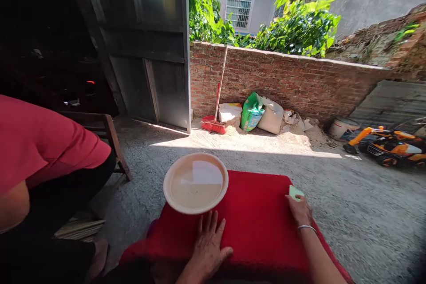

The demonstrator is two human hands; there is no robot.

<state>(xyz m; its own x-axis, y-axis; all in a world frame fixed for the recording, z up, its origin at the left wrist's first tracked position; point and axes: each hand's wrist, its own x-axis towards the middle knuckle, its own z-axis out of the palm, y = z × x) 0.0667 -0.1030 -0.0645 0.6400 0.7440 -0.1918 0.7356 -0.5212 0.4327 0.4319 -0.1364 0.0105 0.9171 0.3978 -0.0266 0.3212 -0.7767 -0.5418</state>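
My left hand (210, 240) lies flat on a red cloth (256, 217) with its fingers spread, just short of the basin's near rim. The cloth covers a low surface in front of me. On its left far corner stands a round, pale pink basin (168, 186) with slightly cloudy water in it. At the cloth's right edge, my right hand (301, 211) is closed on a pale green flat piece (295, 192). Its kind is not clear, and my fingers hide part of it. A bracelet (307, 228) circles my right wrist.
To the left, a person in a pink shirt (56, 142) sits close by a wooden chair (115, 146). A metal door (156, 53) stands ajar. Along the brick wall (299, 75) are a red broom (215, 128) and sacks (271, 117). A toy excavator (392, 144) is at right.
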